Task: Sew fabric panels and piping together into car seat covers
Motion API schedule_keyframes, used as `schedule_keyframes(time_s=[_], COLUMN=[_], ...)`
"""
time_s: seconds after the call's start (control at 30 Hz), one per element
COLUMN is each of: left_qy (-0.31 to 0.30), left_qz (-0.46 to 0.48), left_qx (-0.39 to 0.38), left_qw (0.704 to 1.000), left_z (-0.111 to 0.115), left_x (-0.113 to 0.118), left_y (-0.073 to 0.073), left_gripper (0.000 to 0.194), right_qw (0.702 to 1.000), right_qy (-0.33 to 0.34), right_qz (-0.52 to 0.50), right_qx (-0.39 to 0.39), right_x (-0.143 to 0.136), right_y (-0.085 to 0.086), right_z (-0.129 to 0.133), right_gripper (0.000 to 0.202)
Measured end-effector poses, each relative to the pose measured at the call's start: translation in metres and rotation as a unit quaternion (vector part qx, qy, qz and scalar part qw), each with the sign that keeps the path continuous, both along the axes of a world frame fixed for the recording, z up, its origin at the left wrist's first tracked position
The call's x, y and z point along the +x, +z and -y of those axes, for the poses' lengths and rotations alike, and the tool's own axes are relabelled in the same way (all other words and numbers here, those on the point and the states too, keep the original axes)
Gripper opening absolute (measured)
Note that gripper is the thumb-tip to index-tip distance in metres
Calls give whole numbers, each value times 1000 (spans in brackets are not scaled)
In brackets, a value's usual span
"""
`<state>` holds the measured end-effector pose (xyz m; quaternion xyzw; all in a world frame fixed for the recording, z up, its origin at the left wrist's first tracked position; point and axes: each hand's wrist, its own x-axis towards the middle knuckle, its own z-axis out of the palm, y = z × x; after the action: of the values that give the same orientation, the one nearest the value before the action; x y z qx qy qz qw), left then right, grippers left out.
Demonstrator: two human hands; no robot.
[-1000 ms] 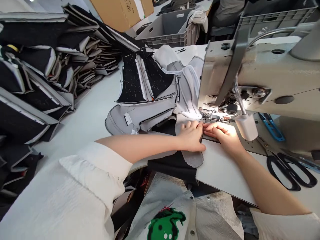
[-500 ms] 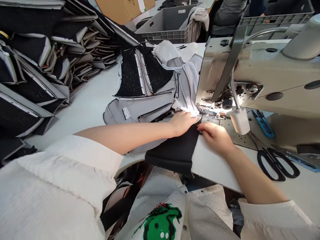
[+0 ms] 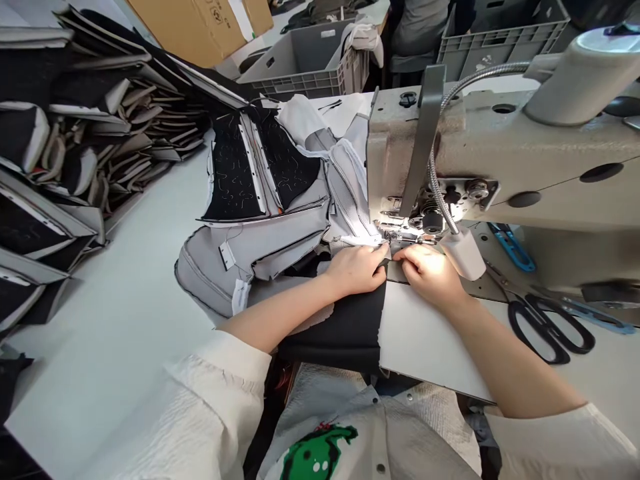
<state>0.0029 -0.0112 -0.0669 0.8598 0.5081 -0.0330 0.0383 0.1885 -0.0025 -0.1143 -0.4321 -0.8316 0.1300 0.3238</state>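
A partly sewn grey and black fabric piece [image 3: 285, 237] lies spread on the table left of the sewing machine [image 3: 480, 147]. Its black fabric panel [image 3: 350, 327] hangs over the table's front edge. My left hand [image 3: 357, 270] is closed on the cloth just in front of the lit presser foot [image 3: 391, 239], fingertips close to it. On the other side, my right hand [image 3: 430, 275] pinches the cloth's right edge with thumb and index finger. The two hands' fingertips nearly meet. What lies under the left palm is hidden.
Black-handled scissors [image 3: 550, 327] and blue thread snips [image 3: 513, 247] lie to the right. Stacked black and grey panels [image 3: 100, 120] fill the left side. Grey crates [image 3: 305, 83] and a cardboard box [image 3: 205, 30] stand behind. A lamp [image 3: 464, 253] hangs beside the needle area.
The view has shifted, so the machine and table appear further left and slightly lower. My left forearm has swung to a steeper angle, and its thumb now shows. Both hands stay at the presser foot.
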Motion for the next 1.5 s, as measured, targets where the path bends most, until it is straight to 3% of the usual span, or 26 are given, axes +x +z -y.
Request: schedule_keyframes(time_s=[0.27, 0.7, 1.07, 1.5], left_qy=[20, -7, -12, -49], left_qz=[4, 28, 60, 11], left_qx=[39, -8, -19, -17], left_qw=[999, 1000, 998, 999], left_z=[7, 1, -5, -2], left_x=[3, 2, -2, -5], left_y=[-12, -1, 1, 2], left_gripper=[54, 45, 24, 35], right_qw=[999, 994, 980, 974], right_qy=[-25, -35, -103, -88], right_qz=[37, 91, 162, 199], right_qx=[31, 52, 57, 67], right_x=[-5, -3, -14, -16], right_y=[4, -2, 0, 4], right_z=[3, 1, 5, 5], right_gripper=[30, 32, 34, 39])
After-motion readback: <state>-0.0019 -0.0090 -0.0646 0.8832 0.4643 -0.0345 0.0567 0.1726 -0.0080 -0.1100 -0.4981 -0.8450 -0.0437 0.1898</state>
